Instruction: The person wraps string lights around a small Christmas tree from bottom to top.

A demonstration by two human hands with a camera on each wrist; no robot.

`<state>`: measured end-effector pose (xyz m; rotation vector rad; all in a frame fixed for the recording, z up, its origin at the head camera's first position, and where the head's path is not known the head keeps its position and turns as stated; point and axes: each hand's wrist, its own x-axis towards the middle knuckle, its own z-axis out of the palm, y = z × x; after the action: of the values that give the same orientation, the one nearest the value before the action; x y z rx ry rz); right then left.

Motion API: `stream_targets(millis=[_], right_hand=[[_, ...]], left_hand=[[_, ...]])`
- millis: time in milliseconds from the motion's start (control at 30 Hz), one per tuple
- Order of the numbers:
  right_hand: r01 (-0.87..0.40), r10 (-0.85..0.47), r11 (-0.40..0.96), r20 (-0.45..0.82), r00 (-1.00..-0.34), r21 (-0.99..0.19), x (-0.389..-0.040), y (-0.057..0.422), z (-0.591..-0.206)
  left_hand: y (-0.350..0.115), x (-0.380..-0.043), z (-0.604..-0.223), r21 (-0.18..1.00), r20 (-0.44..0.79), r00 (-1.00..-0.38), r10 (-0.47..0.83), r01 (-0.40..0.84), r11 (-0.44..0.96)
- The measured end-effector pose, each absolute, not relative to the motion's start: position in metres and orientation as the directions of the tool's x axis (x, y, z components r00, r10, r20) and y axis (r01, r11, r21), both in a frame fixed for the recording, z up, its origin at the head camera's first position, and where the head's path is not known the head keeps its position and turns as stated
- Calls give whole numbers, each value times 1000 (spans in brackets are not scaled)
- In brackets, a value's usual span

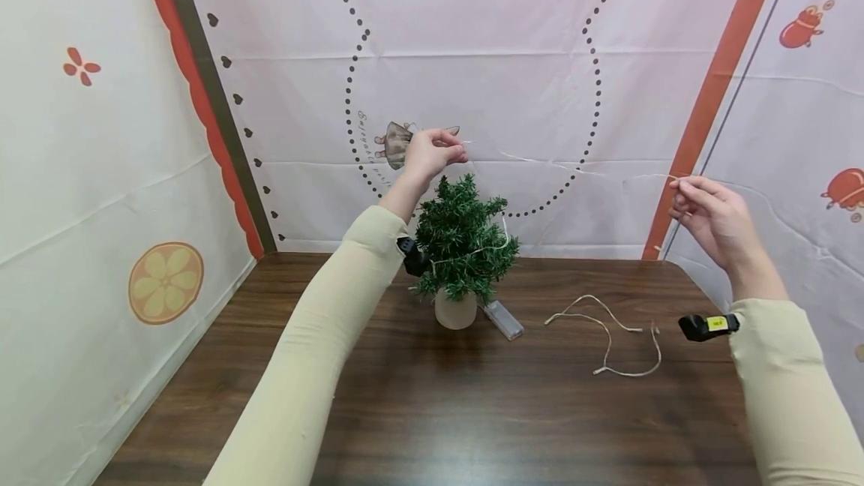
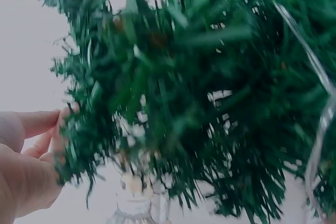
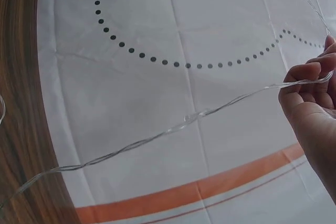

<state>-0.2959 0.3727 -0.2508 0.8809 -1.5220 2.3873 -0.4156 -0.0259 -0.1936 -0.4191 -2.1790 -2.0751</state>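
A small green artificial Christmas tree [image 1: 462, 235] stands upright in a pale round pot [image 1: 455, 311]. Thin clear-wired string lights [image 3: 131, 144] pass across its branches and up above it. Just over the treetop, my left hand [image 1: 434, 154] pinches the wire between thumb and fingers; branches partly hide those fingers in the left wrist view. Off to the right and raised above the table, my right hand [image 1: 717, 217] grips another part of the string lights, its fingers curled round the wire. Between both hands the wire stretches nearly straight, and the rest hangs from the right hand.
Beside the pot lies a clear battery box [image 1: 503, 319]. Loose lengths of the light wire [image 1: 628, 374] curl on the right of the brown wooden table [image 1: 432, 411]. A printed cloth [image 1: 472, 88] hangs behind the table and along its sides.
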Motion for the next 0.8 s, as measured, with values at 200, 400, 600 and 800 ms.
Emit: stream_targets(millis=[200, 400, 600, 800], right_hand=[[-457, -170, -404, 556, -814, -792, -301, 361, -245], [-455, -166, -353, 533, -830, -818, -303, 350, -239], [-450, -157, -326, 517, -841, -831, -307, 337, -232], [-440, -162, -343, 514, -842, -830, -310, 325, -225]], left_hand=[[-45, -418, -199, 973, 223, -969, 104, 227, 29], [-58, -421, -207, 977, 215, -972, 96, 215, -7], [-72, -426, -219, 979, 202, -976, 80, 203, -2], [-86, -427, -231, 982, 184, -980, 73, 180, -50]])
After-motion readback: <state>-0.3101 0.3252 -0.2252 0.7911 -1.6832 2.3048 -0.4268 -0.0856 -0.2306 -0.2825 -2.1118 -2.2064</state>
